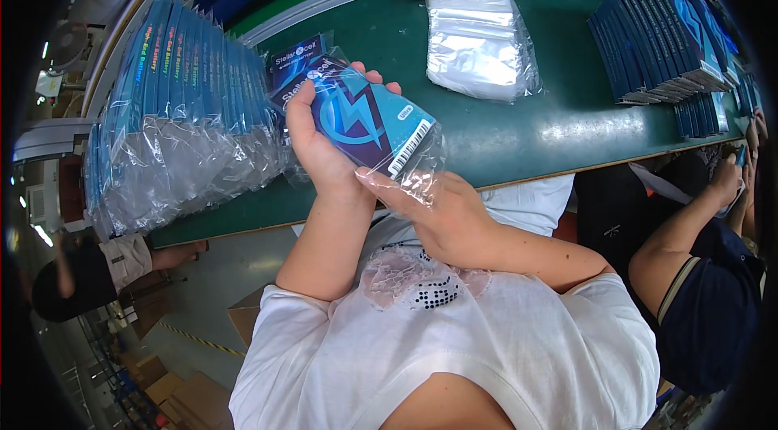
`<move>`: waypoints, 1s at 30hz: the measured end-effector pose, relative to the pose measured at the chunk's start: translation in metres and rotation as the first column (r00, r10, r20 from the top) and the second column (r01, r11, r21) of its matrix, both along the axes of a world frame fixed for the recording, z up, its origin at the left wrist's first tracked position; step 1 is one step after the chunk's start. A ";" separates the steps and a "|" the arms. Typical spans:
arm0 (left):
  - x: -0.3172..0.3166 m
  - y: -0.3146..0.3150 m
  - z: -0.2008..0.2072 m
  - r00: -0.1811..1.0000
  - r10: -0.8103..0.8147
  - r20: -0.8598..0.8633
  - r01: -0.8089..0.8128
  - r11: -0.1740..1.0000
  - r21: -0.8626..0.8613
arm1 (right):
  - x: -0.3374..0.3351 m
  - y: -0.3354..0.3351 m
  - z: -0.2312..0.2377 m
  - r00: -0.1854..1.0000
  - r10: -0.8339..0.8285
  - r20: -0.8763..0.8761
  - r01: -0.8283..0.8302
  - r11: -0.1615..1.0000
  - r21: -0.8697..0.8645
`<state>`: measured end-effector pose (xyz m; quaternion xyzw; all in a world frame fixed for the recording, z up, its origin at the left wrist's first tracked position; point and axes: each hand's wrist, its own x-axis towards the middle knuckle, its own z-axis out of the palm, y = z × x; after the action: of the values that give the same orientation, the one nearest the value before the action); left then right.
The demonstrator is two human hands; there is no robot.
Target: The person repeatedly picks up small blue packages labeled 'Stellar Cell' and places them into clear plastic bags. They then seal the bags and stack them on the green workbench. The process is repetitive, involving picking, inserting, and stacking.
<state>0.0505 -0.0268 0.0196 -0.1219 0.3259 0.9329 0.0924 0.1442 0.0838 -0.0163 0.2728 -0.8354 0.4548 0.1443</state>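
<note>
A flat blue battery box (356,117) with a lightning emblem sits in a clear plastic bag, tilted above the table's near edge. My left hand (322,150) is closed around it, thumb on the near-left side and fingertips showing past the far edge. My right hand (442,207) pinches the loose open end of the bag (425,175) at the box's lower right, near the barcode. Just beyond my left hand, more bagged boxes (296,57) lie on the table, partly covered by the held one.
On the left stands a long row of bagged blue boxes (190,73). A stack of clear plastic bags (478,45) lies at the far middle of the green table (559,126). Unbagged boxes (660,37) are stacked at right, where another person's arm (681,227) is close by.
</note>
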 end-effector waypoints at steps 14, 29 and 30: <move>-0.001 -0.003 0.004 0.992 -0.127 0.016 0.126 0.991 0.052 | 0.003 0.014 0.004 0.993 -0.116 -0.009 0.116 0.993 0.029; 0.002 -0.015 0.007 0.992 -0.078 -0.097 0.086 0.993 0.077 | -0.001 0.013 0.009 0.929 -0.303 0.212 0.302 0.953 0.038; 0.001 -0.015 0.007 0.992 -0.062 -0.109 0.072 0.994 0.087 | -0.001 0.012 0.005 0.942 -0.289 0.168 0.293 0.956 0.001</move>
<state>0.0511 -0.0419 0.0261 -0.0570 0.2915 0.9483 0.1118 0.1428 0.0961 -0.0114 0.1058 -0.8701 0.4597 0.1428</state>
